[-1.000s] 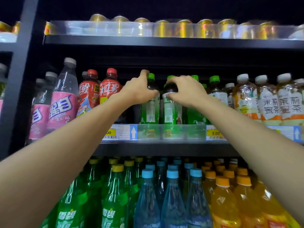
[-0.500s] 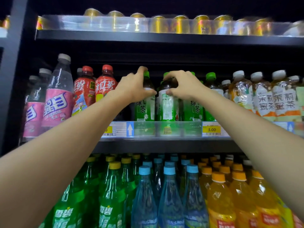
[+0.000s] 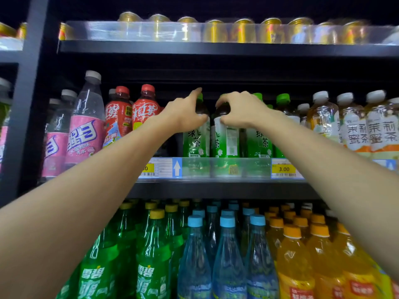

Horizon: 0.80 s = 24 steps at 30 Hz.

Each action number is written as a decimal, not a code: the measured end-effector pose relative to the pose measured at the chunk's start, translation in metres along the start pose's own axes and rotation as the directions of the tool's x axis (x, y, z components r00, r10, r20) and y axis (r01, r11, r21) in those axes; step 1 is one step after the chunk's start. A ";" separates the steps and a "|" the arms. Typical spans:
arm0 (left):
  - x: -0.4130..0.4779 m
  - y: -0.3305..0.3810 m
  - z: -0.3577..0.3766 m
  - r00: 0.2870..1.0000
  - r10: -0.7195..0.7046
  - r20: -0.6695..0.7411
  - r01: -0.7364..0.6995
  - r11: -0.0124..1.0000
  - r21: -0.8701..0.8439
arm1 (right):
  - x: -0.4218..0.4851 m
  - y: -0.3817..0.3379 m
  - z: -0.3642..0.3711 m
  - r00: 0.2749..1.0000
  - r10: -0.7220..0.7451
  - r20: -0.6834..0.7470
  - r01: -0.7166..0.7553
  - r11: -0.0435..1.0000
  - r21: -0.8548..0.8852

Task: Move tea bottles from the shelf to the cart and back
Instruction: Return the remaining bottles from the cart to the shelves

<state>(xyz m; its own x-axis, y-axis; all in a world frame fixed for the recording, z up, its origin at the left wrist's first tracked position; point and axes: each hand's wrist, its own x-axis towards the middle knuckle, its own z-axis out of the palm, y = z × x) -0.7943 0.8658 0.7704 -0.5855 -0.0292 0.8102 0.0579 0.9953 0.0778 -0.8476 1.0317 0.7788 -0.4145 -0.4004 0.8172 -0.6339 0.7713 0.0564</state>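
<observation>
Green tea bottles with green caps and green labels stand in a row on the middle shelf [image 3: 216, 188]. My left hand [image 3: 183, 114] grips the neck of the leftmost green tea bottle [image 3: 197, 141], thumb up beside its cap. My right hand [image 3: 241, 110] grips the neck of the green tea bottle next to it [image 3: 225, 142], covering its cap. Both bottles stand upright behind the clear shelf rail [image 3: 226, 168]. More green tea bottles [image 3: 262, 141] stand to the right. No cart is in view.
Red tea bottles [image 3: 131, 114] and pink-labelled bottles [image 3: 86, 130] stand left of my hands, pale jasmine tea bottles [image 3: 367, 130] to the right. Gold cans [image 3: 244, 30] line the top shelf. Green, blue and orange soda bottles [image 3: 226, 255] fill the shelf below.
Both hands stay on the same two bottle necks. The view has shifted slightly, and the bottles remain on the shelf.
</observation>
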 end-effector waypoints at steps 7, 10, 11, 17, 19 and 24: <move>0.003 -0.006 0.008 0.998 0.029 -0.053 -0.029 1.000 -0.002 | -0.002 0.000 0.004 1.000 0.026 -0.007 -0.026 1.000 -0.005; 0.002 -0.007 0.011 0.998 0.026 -0.063 -0.027 1.000 -0.014 | -0.003 -0.003 -0.002 0.999 0.024 0.037 -0.022 0.998 -0.059; 0.002 -0.008 0.011 0.997 0.026 -0.068 -0.028 0.999 -0.019 | -0.003 -0.008 -0.001 0.999 0.024 0.022 -0.021 0.992 -0.123; -0.003 -0.008 0.014 0.994 0.029 -0.104 -0.035 0.998 -0.056 | -0.005 -0.009 0.009 0.994 0.072 -0.078 -0.079 0.994 -0.079; -0.003 -0.009 0.017 0.991 0.039 -0.125 -0.046 0.997 -0.056 | -0.003 -0.007 0.006 0.998 0.056 -0.019 -0.056 0.998 -0.004; -0.003 -0.010 0.022 0.988 0.044 -0.151 -0.051 0.998 -0.038 | -0.003 -0.009 -0.001 0.999 0.020 0.036 -0.018 0.997 -0.073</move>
<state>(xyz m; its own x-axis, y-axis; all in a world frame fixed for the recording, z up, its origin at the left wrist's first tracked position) -0.8107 0.8582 0.7542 -0.4536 0.0014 0.8912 0.1186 0.9912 0.0588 -0.8397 1.0267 0.7766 -0.4504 -0.4022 0.7971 -0.5774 0.8122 0.0835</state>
